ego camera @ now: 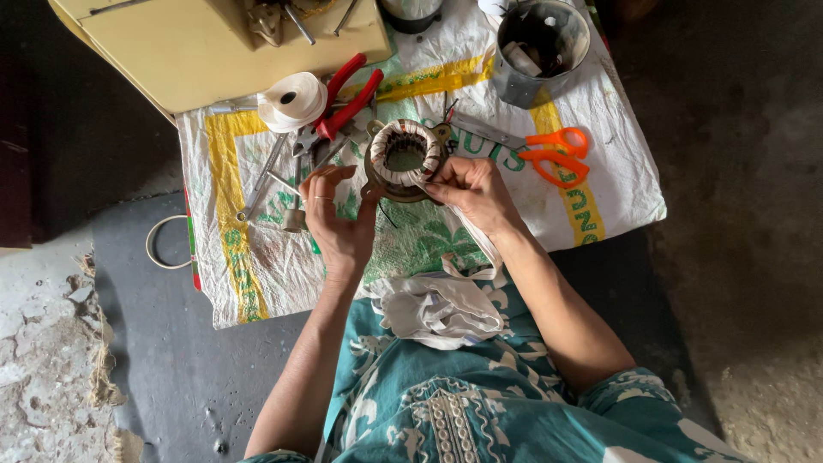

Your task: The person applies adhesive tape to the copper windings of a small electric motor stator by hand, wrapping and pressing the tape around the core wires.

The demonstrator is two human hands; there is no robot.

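Note:
A round motor stator [405, 159] with copper windings wrapped in white tape lies on a woven plastic sack [257, 257]. My left hand [339, 219] is beside its left edge, fingers spread and touching the metal frame. My right hand [473, 190] pinches a white cloth tape [480, 240] at the stator's right rim. The tape runs down to a loose heap of white tape [439, 310] on my lap.
A roll of white tape [293, 100], red-handled pliers [347, 103], orange-handled scissors [549, 153], a grey metal can [540, 47], several thin metal tools [274, 176] and a cream machine housing [214, 47] lie around. A white ring [159, 244] sits on the dark floor at left.

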